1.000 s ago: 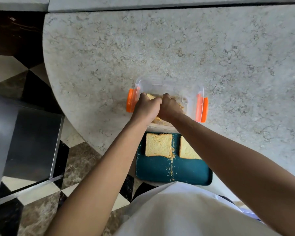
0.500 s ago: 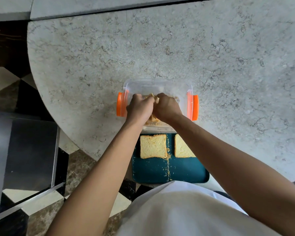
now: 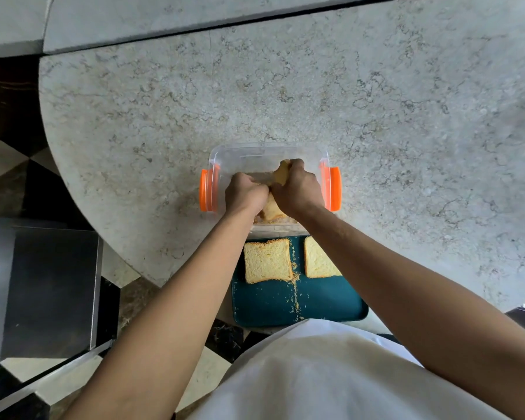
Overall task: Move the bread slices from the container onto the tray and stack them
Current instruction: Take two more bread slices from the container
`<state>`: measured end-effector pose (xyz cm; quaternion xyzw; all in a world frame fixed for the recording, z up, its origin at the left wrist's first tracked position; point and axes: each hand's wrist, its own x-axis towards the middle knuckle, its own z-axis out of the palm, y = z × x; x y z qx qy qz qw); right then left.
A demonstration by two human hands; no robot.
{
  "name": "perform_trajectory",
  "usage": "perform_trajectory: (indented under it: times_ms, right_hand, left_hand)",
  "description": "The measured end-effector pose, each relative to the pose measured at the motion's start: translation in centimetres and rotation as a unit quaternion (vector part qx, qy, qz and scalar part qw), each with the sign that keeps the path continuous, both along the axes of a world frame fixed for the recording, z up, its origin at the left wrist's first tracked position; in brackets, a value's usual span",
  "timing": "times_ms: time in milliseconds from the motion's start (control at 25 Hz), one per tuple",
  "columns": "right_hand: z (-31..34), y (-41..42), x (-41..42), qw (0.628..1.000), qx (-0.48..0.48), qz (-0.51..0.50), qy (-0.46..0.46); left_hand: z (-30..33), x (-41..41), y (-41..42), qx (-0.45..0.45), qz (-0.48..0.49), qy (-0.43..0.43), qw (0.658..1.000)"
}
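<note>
The right hand [image 3: 297, 189] has its fingers curled round a bread slice [image 3: 281, 174], whose pale yellow edge pokes out above the knuckles on the far side. The left hand [image 3: 245, 194] is closed into a loose fist just beside it, knuckles touching the right hand; what its fingers pinch is hidden under the hand, so I cannot tell whether it grips bread. Between and below the two wrists another piece of bread [image 3: 270, 211] shows, lying low in the box with crumbs around it.

Both hands are inside a clear plastic container [image 3: 255, 153] with orange latches, one on the left side [image 3: 204, 190] and one on the right side [image 3: 334, 189]. The container stands on a speckled stone table [image 3: 285, 86] with a rounded left edge.

Just near of the container, touching or almost touching its near wall, lies a teal tray [image 3: 270, 307] at the near edge of the table. Two bread slices lie flat on its far part, side by side and apart: the left slice [image 3: 267, 260] is fully in view, the right slice [image 3: 317, 262] is partly covered by the right forearm. A line of crumbs [image 3: 296, 294] runs down the tray between them.

The person's white shirt [image 3: 300, 374] fills the near part of the view. To the left, beyond the table edge, are a checkered floor [image 3: 0, 153] and a dark metal surface [image 3: 49, 292].
</note>
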<state>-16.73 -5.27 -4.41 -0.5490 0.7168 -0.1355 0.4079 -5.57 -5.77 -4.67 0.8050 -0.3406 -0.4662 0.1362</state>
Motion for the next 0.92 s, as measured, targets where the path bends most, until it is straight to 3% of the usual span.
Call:
perform_trajectory:
  times_ms: [160,280,480,680,800,920]
  right_hand:
    - [0.4,0.1,-0.2,0.999,0.003,0.029,0.033]
    - [1.7,0.6,-0.9,0.999,-0.031,0.018,0.009]
    - [5.0,3.7,-4.5,0.983,-0.083,-0.082,-0.145]
    - [6.0,8.7,-9.4,0.898,-0.014,-0.188,-0.397]
    - [5.4,12.1,-11.7,0.884,0.001,-0.184,-0.43]
    - [3.9,15.1,-13.0,0.896,0.03,-0.167,-0.41]
  left_hand:
    - [-0.1,0.1,0.0,-0.023,-0.003,-0.015,1.0]
    - [1.1,0.5,0.5,-0.084,0.029,0.011,0.996]
    - [4.5,2.8,4.1,-0.159,0.147,0.148,0.965]
    - [7.5,5.3,9.6,-0.155,0.192,0.313,0.917]
    - [7.8,6.3,13.3,-0.146,0.164,0.39,0.894]
    - [6.2,6.5,16.6,-0.11,0.152,0.402,0.896]
